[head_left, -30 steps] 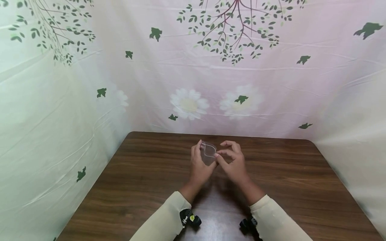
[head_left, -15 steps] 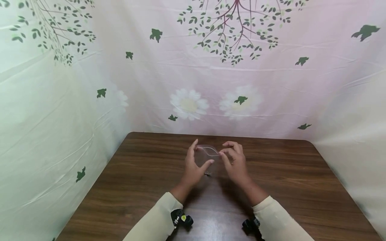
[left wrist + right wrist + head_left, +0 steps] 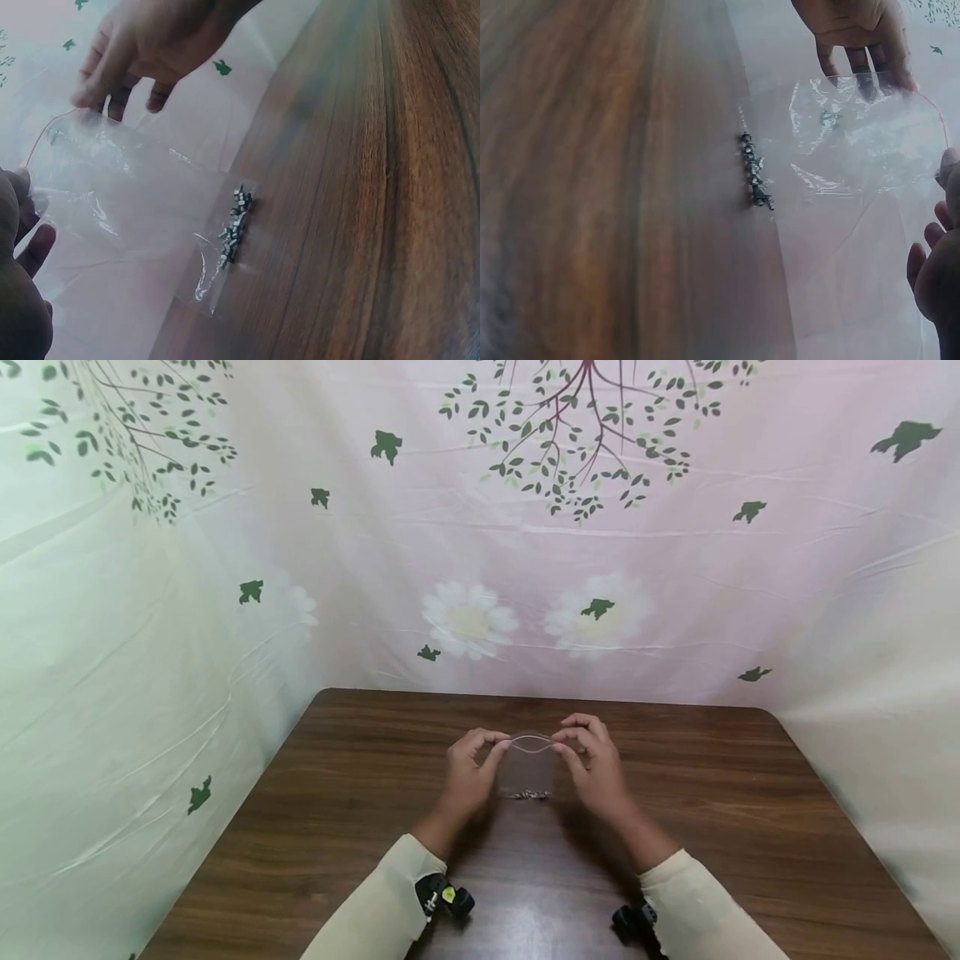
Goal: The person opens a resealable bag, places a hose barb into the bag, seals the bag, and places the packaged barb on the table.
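A clear zip-lock bag point(image 3: 527, 770) hangs upright between both hands, its mouth bowed apart into a narrow eye shape. Small dark and silvery metal pieces, perhaps screws, point(image 3: 237, 225) lie heaped along its bottom seam; the right wrist view shows the same metal pieces point(image 3: 754, 172). My left hand point(image 3: 467, 770) pinches the left corner of the bag's mouth between thumb and fingers. At the opposite corner my right hand point(image 3: 596, 768) pinches the rim, its other fingers raised and loosely bent. A reddish line point(image 3: 46, 135) runs along the bag's mouth in the left wrist view.
Beneath the hands spreads a brown wood-grain table point(image 3: 337, 827) with rounded far corners. A pale cloth backdrop point(image 3: 465, 543) printed with leaves, birds and flowers rises behind it and along both sides. Each sleeve carries a black wrist camera point(image 3: 453, 897).
My left hand has let its spread grasp go, moved left and taken the bag's left corner. The bag now faces me squarely, its metal pieces in view. The right hand shifted slightly right.
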### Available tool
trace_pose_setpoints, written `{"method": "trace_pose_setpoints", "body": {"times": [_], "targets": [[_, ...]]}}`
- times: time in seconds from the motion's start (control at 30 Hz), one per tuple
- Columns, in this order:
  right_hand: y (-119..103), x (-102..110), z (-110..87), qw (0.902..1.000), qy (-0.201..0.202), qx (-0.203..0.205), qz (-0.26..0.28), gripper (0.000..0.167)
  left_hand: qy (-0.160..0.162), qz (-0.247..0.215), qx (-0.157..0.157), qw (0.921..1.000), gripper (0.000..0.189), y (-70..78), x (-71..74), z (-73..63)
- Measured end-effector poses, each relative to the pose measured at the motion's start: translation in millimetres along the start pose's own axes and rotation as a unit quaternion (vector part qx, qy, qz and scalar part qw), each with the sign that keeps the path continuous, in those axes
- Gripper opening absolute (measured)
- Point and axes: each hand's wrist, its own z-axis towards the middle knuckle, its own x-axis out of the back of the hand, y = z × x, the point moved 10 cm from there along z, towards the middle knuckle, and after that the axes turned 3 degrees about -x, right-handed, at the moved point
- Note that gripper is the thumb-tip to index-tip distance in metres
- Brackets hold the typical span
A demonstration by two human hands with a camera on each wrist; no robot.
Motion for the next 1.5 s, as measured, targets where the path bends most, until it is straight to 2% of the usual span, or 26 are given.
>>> {"method": "trace_pose_setpoints", "body": {"times": [0.1,0.23,0.4,0.57,0.67,0.8,0.9,1.07,1.2,1.4,1.5], "targets": [[4,-2,-0.5,0.9999,-0.011,-0.006,0.007,0.006,0.003,0.001,-0.004,1.0,0.006,-0.5,-0.5,0.2],[8,-2,0.2,0.9997,-0.016,-0.006,0.015,0.003,0.007,0.014,-0.029,0.9994,0.003,3.3,0.7,3.0],[9,-1,-0.6,0.9994,-0.017,-0.005,0.029,0.008,-0.008,0.066,-0.059,0.996,0.006,9.4,1.6,7.0],[10,-2,-0.8,0.9987,-0.029,-0.011,0.041,0.009,-0.03,0.122,-0.078,0.989,0.004,9.5,-0.5,7.8],[11,-3,-1.1,0.9983,-0.037,-0.015,0.042,0.008,-0.036,0.133,-0.085,0.9868,0.004,9.2,-2.5,7.2],[14,-4,-3.3,0.9971,-0.043,-0.031,0.054,0.007,-0.061,0.094,-0.067,0.9915,0.006,6.6,-8.5,6.0],[17,-6,-4.9,0.9953,-0.052,-0.046,0.067,0.003,-0.082,0.058,-0.031,0.9944,0.008,1.8,-13.6,4.9],[18,-8,-4.4,0.9936,-0.06,-0.056,0.078,0.007,-0.103,0.036,0.012,0.994,0.011,-5.3,-20.2,4.6],[16,-8,-3.3,0.9935,-0.061,-0.054,0.08,0.005,-0.102,0.026,0.008,0.9944,0.013,-4.2,-22.0,6.0],[17,-10,-3.4,0.9919,-0.071,-0.06,0.087,0.007,-0.087,0.037,-0.017,0.9954,0.008,1.7,-19.8,7.9],[19,-11,-4.1,0.9916,-0.072,-0.063,0.088,0.007,-0.088,0.033,-0.016,0.9954,0.007,2.0,-20.7,7.9]]}}
